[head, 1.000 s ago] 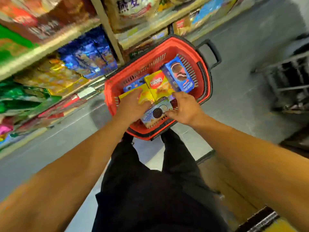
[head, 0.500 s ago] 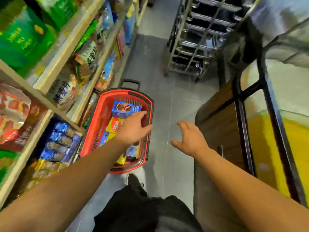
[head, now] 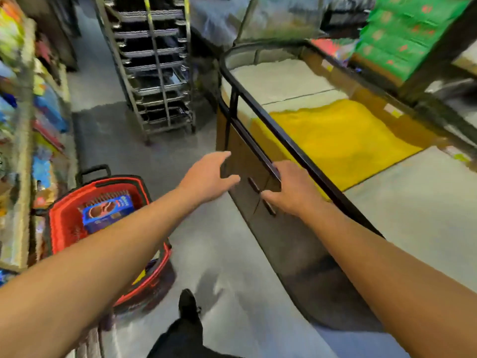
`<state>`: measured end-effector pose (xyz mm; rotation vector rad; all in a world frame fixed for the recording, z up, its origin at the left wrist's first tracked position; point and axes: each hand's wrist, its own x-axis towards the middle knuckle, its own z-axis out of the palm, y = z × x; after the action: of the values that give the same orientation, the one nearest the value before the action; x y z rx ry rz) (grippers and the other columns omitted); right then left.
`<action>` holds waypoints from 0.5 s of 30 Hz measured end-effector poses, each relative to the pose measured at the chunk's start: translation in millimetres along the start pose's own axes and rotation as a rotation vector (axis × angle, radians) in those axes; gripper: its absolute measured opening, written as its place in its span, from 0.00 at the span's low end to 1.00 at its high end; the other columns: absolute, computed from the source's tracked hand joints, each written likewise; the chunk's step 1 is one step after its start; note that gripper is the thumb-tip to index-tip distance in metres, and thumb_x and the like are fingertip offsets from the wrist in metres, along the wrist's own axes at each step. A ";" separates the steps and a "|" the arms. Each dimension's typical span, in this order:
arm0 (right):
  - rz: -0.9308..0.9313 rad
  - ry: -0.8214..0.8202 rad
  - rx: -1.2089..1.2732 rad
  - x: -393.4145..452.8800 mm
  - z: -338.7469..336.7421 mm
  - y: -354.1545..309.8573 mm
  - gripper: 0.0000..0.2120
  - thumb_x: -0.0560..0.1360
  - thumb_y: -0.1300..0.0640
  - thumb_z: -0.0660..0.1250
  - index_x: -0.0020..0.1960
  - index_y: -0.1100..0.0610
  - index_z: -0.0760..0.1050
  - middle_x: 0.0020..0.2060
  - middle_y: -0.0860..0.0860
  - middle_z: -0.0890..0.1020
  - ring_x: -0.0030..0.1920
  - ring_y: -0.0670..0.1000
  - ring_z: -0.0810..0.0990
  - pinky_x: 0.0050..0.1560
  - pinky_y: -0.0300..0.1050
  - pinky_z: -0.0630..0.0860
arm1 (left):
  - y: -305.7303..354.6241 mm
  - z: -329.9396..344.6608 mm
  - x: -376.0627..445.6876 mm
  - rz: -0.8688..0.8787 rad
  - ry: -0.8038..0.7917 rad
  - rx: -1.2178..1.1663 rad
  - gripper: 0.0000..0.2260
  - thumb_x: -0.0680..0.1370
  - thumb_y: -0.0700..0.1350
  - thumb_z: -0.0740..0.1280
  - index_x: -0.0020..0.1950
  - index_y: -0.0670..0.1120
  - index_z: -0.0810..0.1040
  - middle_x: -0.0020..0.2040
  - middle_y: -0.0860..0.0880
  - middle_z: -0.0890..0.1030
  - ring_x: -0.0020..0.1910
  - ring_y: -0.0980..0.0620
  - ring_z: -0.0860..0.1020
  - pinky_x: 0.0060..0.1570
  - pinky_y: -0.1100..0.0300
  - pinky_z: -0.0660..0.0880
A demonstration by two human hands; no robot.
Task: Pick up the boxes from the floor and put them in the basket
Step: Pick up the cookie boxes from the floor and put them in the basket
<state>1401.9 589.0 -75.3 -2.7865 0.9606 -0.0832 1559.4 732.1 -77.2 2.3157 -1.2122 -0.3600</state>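
Boxes, at least the blue box [head: 108,211] I can see, sit in the red basket [head: 64,228] down left on the floor, both left hand [head: 209,180] and right hand [head: 289,192] are empty with fingers loose, so it looks pretty much done.

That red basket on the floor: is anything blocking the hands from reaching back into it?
Nothing visible does. The red basket sits open-topped at lower left with a blue box inside. The left hand and right hand are both empty, over bare floor beside the counter.
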 end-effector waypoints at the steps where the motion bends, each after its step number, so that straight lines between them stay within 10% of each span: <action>1: 0.036 0.008 0.005 -16.8 -7.3 12.5 0.40 0.68 0.39 0.73 0.74 0.53 0.64 0.70 0.53 0.70 0.70 0.55 0.69 0.68 0.51 0.68 | 17.7 4.0 -4.1 0.035 -0.015 0.001 0.31 0.76 0.57 0.67 0.75 0.49 0.62 0.75 0.49 0.65 0.73 0.50 0.63 0.72 0.53 0.61; 15: 0.644 0.026 0.093 -259.2 -10.8 112.5 0.36 0.69 0.39 0.70 0.72 0.53 0.65 0.66 0.52 0.72 0.65 0.56 0.72 0.61 0.53 0.74 | 170.8 103.8 -70.5 0.486 -0.371 -0.018 0.31 0.76 0.57 0.66 0.76 0.50 0.61 0.75 0.51 0.65 0.73 0.51 0.64 0.69 0.55 0.62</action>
<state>1128.4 660.0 -84.7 -2.2656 1.7485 -0.0661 1355.0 676.4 -71.9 1.8996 -1.8828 -0.6325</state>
